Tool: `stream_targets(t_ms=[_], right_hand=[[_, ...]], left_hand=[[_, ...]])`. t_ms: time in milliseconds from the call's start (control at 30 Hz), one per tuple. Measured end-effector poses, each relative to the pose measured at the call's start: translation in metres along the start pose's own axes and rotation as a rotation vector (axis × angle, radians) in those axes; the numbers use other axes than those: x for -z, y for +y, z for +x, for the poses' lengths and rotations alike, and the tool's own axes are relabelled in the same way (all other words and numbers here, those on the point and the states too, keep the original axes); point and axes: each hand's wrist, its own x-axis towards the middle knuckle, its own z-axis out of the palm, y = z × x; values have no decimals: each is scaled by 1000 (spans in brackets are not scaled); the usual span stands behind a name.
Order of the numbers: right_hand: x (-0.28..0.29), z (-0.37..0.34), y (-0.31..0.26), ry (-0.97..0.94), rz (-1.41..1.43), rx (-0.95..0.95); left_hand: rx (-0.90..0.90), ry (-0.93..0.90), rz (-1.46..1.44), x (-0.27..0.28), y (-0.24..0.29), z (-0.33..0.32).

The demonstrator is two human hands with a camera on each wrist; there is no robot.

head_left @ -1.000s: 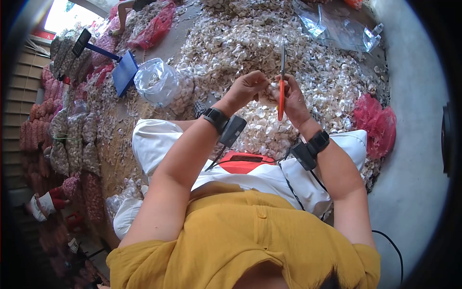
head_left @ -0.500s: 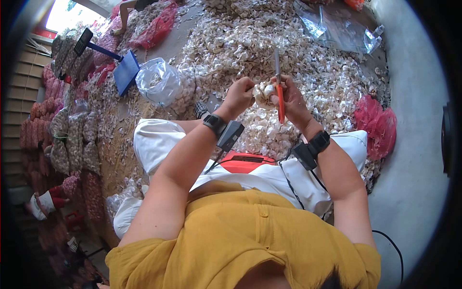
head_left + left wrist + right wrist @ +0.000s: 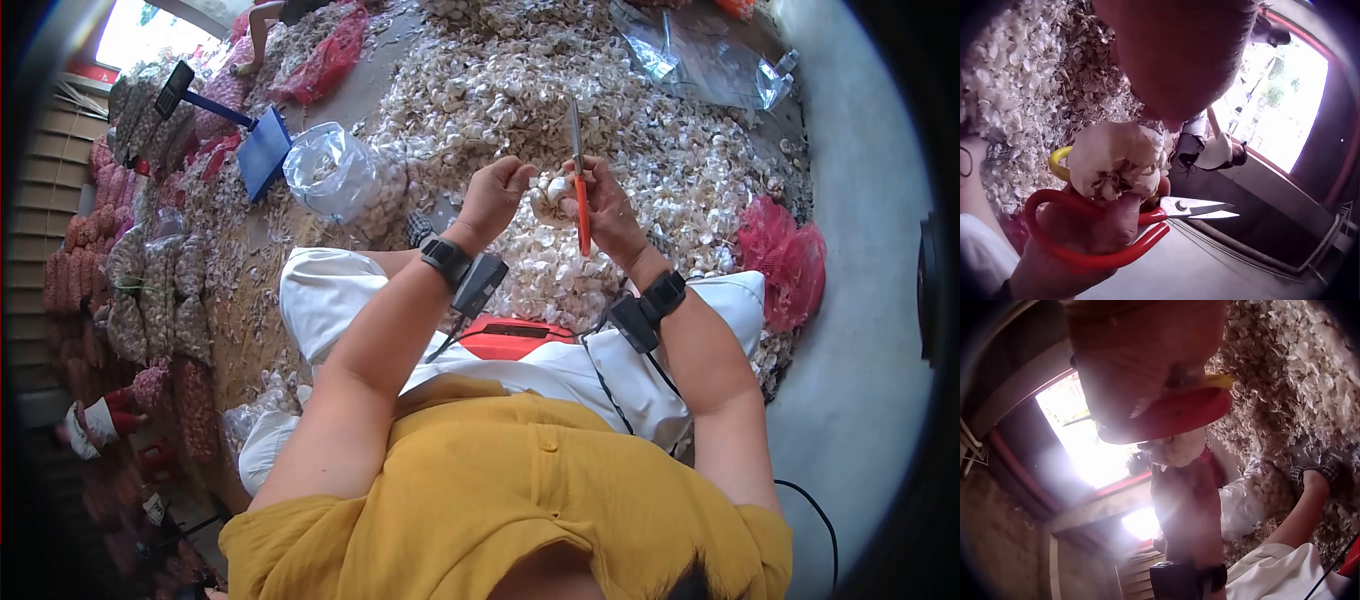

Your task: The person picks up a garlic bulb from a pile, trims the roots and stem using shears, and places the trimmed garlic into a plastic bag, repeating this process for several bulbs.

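Observation:
My right hand (image 3: 612,215) holds a pair of scissors (image 3: 582,205) with red and yellow handles, blades pointing away from the body. The same hand supports a pale garlic bulb (image 3: 550,202) against its fingers and thumb. In the left wrist view the bulb (image 3: 1119,156) shows its knobbly end, and the scissor blades (image 3: 1200,209) lie almost together. My left hand (image 3: 490,200) is just left of the bulb, fingers curled and thumb close to the forefinger; no object shows in it. Up close, that hand (image 3: 1179,56) overlaps the bulb's upper edge.
A large heap of garlic skins and bulbs (image 3: 480,110) spreads ahead. To the left stand a clear plastic bag (image 3: 330,170) and a blue platform scale (image 3: 262,152). Pink netting (image 3: 780,262) lies by the right wall, clear plastic sheeting (image 3: 700,60) farther back. Filled net sacks (image 3: 155,290) line the left.
My left hand has drawn back leftward from the bulb, which now shows more between the hands. The scissors have shifted slightly left at their tip; the right hand stays nearly in place.

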Motion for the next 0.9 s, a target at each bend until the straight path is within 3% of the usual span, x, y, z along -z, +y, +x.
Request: stream_targets(t_ms=[67,100,167,267,467,533,667,767,867,900], right_hand=[[1,1,-1,29,3,-1],[2,1,-2,29,2,-2],[2,1,-5,19,17,-13],[1,2,-2,-1,-70,-12],[6,-1,13,-113,-304,34],[3,-2,16,-106,-279,60],[3,-2,12,-99,-315,52],[-1,-6,3,-117,-315,6],[-3,-7,2,-136,-306,-1],[-3,-7,2,-138,-302,16]], left_hand=[[354,79,-486,-1,4,-4],[354,79,-487,-1,5,-5],[395,-108,-678,2,12,-8],[359,-198,-486,4,22,-5],[367,-428,-494,22,5,3],[231,-461,-307,23,1,3],[212,-446,-320,18,0,-1],[179,-330,-326,10,-5,-5],[108,-292,-161,4,-6,-8],[189,-241,-61,3,-6,-10]])
